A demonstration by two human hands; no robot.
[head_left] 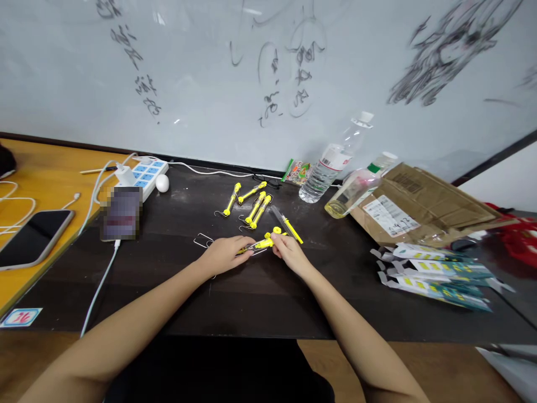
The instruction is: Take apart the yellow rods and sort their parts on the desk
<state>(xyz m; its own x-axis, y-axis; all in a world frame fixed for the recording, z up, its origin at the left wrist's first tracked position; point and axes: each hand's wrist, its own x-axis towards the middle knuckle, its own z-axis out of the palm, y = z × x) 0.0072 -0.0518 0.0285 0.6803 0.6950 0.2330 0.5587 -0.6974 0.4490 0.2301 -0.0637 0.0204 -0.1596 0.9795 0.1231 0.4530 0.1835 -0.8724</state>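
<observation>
My right hand [289,254] pinches a yellow plastic piece [264,243] with thin metal wire along it, just above the dark desk. My left hand [226,256] is closed round the other end of it; the fingers hide what exactly they grip. Bent wire hooks [203,240] lie beside the left hand. Beyond the hands are several yellow rods with wire hooks [255,208] on the desk. A clear tube with a yellow part [289,225] lies behind my right hand, and a small yellow round part [277,230] shows just above its fingertips.
At right lie flattened printed boxes [440,277] and a cardboard parcel [403,207]. A water bottle [327,165] and a bottle with yellow liquid [356,187] stand by the whiteboard [201,112]. At left are a power strip [151,170], cables and two phones [36,238].
</observation>
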